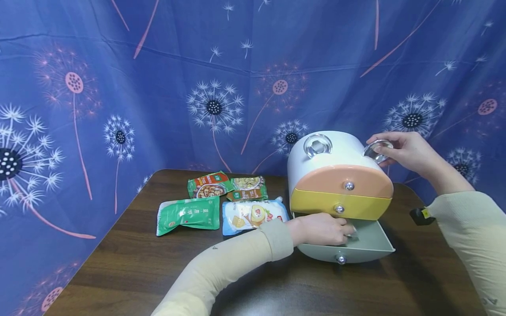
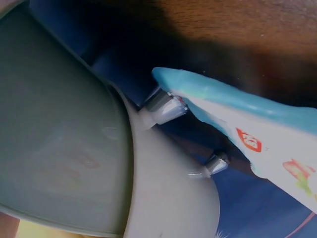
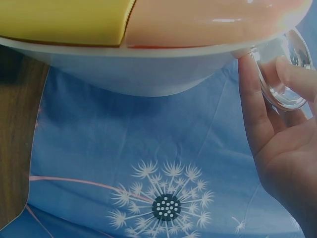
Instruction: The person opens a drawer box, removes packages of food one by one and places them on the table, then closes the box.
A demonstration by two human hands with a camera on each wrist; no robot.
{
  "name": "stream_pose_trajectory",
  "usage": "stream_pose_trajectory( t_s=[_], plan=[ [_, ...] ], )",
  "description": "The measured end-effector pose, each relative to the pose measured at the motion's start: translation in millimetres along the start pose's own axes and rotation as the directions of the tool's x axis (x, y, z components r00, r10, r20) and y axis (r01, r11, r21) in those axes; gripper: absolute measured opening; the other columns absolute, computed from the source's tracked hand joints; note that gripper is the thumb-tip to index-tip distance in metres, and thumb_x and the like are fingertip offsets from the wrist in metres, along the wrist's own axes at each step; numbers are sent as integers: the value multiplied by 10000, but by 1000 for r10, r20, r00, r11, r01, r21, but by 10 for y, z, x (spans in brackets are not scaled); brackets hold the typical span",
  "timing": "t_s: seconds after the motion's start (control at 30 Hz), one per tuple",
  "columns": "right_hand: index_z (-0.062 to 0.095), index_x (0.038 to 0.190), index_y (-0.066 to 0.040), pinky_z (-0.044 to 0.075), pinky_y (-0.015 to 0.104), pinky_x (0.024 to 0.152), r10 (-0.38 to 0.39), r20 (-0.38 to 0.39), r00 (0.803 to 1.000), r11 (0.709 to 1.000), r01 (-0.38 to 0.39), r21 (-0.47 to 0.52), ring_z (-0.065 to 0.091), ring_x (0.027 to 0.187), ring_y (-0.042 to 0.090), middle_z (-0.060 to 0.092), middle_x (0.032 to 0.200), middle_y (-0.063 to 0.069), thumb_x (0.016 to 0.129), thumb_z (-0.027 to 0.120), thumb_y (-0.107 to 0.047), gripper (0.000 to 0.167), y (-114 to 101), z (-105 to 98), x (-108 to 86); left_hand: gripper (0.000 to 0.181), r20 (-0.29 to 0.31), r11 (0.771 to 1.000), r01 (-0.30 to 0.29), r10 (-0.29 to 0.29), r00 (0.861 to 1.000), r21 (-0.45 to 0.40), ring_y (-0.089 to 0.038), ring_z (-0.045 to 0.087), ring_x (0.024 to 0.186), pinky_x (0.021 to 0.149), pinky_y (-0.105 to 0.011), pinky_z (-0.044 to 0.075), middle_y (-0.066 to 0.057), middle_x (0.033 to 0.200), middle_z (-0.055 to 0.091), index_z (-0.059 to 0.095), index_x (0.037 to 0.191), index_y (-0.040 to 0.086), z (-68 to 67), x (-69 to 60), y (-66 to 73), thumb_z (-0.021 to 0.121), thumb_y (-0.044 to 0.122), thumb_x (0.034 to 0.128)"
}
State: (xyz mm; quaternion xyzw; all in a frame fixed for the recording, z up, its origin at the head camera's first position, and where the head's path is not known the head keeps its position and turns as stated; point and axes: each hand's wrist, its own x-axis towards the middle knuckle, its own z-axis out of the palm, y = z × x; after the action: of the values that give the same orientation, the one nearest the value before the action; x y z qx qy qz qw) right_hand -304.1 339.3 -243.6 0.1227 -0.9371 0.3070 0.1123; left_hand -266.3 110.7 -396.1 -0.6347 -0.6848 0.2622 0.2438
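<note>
A rounded white storage box [image 1: 341,147] with three coloured drawers and two shiny silver ears stands at the right of the table. Its bottom grey-green drawer [image 1: 365,254] is pulled out. My left hand [image 1: 322,229] reaches into that drawer, fingers bent down around a small translucent greyish piece [image 1: 353,233], mostly hidden, its kind unclear. In the left wrist view the drawer [image 2: 59,139] shows, but not the fingers. My right hand [image 1: 413,151] pinches the right silver ear [image 1: 378,150] between thumb and fingers; the right wrist view shows this hand [image 3: 292,148] at the ear too.
Left of the box lie a white-and-blue food pouch [image 1: 254,215], a green pouch [image 1: 189,215] and smaller seasoning packets [image 1: 211,185]. The peach drawer [image 1: 344,182] and yellow drawer [image 1: 340,202] are closed. A blue dandelion-print cloth [image 1: 166,101] hangs behind the brown table [image 1: 122,259].
</note>
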Motion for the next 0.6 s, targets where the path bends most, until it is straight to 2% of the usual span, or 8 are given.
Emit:
stream_pose_trajectory(
  t_s=[0.13,0.23,0.37,0.53,0.6],
  plan=[
    [580,1245,-97,556,281,621,5,-2,1000,1000,-5,-7,658,720,58,570,976,-160,934,564,-328,388,-3,0,0,361,4,999,21,-21,1000,40,-88,506,1058,826,-190,442,98,1280,513,666,1135,305,20,-3,5,391,119,993],
    [578,1248,-101,556,280,625,12,0,1000,1000,-12,-15,657,728,52,606,1009,-78,933,564,-332,391,-2,1,0,350,14,999,38,-39,999,29,-91,505,1063,827,-186,432,105,1299,513,637,1176,311,26,3,2,394,136,996],
    [576,1249,-106,557,280,627,14,-2,1000,1000,-14,-20,655,728,42,621,1040,-4,933,565,-330,389,-1,4,5,333,-15,997,73,-73,997,32,-97,506,1085,848,-198,427,111,1295,523,551,1250,291,32,4,7,377,153,1001],
    [574,1250,-101,558,283,625,11,-5,1000,1000,-11,-17,662,722,57,609,1058,2,935,564,-324,386,-5,8,9,347,-47,994,89,-86,995,69,-102,514,1064,837,-207,448,105,1264,540,516,1293,248,29,-15,12,354,144,1006],
    [574,1250,-99,558,284,625,11,-3,1000,1000,-11,-11,668,725,74,602,1030,-59,934,565,-323,387,-8,7,10,362,-52,993,84,-80,995,80,-101,510,1059,825,-199,454,105,1266,539,513,1316,239,25,-29,10,349,140,1009]
  ],
)
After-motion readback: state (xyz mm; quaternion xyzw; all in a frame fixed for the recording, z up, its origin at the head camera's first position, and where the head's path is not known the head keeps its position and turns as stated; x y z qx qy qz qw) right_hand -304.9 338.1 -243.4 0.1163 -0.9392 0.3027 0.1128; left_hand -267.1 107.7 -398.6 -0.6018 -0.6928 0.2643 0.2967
